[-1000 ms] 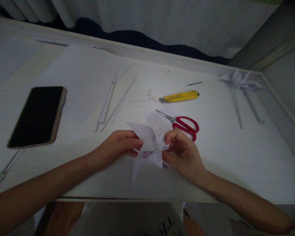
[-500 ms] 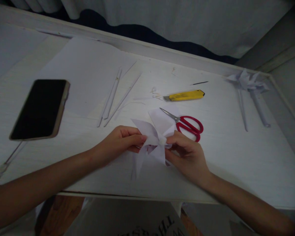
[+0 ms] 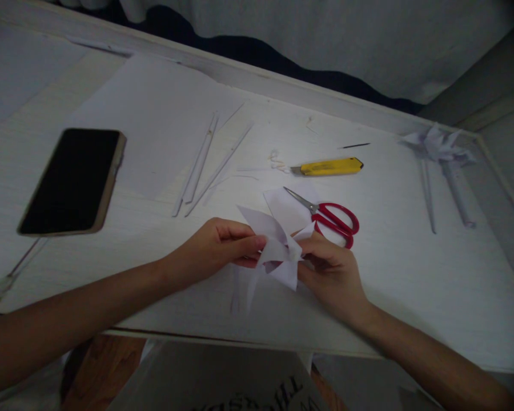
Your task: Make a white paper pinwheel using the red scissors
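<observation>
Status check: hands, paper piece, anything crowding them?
Left hand and right hand both pinch paper pinwheel above table. Red scissors just behind right hand.

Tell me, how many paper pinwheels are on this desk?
2. One paper pinwheel is held between the left hand and right hand; a finished pinwheel lies at the far right corner.
</observation>
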`<state>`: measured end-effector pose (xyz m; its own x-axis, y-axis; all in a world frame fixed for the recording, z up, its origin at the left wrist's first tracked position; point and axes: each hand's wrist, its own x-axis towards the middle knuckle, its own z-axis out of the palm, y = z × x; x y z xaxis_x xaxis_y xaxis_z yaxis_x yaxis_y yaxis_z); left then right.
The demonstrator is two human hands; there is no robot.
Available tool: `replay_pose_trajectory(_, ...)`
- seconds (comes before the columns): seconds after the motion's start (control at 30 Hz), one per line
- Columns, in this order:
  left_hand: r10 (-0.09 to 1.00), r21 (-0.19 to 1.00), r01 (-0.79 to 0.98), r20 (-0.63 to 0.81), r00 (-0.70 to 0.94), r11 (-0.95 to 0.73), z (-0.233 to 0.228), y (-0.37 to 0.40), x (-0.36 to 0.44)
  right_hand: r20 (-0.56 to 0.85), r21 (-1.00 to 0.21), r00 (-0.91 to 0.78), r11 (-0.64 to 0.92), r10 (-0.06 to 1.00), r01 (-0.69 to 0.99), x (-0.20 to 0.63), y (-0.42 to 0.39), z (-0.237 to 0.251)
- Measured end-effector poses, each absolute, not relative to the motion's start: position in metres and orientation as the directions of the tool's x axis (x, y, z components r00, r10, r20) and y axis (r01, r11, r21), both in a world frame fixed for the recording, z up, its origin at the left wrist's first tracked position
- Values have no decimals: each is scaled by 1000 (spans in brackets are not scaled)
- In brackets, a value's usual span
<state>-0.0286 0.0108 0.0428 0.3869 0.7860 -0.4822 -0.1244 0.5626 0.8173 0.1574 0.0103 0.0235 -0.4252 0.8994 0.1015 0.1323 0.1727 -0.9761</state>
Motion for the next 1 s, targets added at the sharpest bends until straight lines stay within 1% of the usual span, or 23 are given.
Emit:
replay_pose_trajectory(0.07,794,825,-131,-468,388,550,42,10,-28,88,-976,-414,161,906,145,157,9,23)
replay_pose_trajectory(0.17,800,827,-136,-466,379,546,39,10,-28,31,-981,-368,99,929,167,156,7,23)
replay_pose_trajectory(0.33,793,826,-135,-461,397,548,35,8,-28,-36,-992,-307,3,951,126,153,5,24)
replay_pose_trajectory(0.53,788,820,-130,-473,394,557,35,7,-27,-31,-997,-290,-7,956,83,150,4,27)
replay_pose_trajectory(0.87,796,828,-129,-465,388,546,37,5,-28,-85,-995,-270,-71,959,64,147,3,30)
replay_pose_trajectory(0.93,800,833,-144,-442,406,534,37,5,-29,-87,-995,-255,-72,963,68,148,3,29)
replay_pose_trajectory(1.0,807,833,-196,-398,436,517,37,5,-29,-79,-995,-252,-62,965,72,148,3,28)
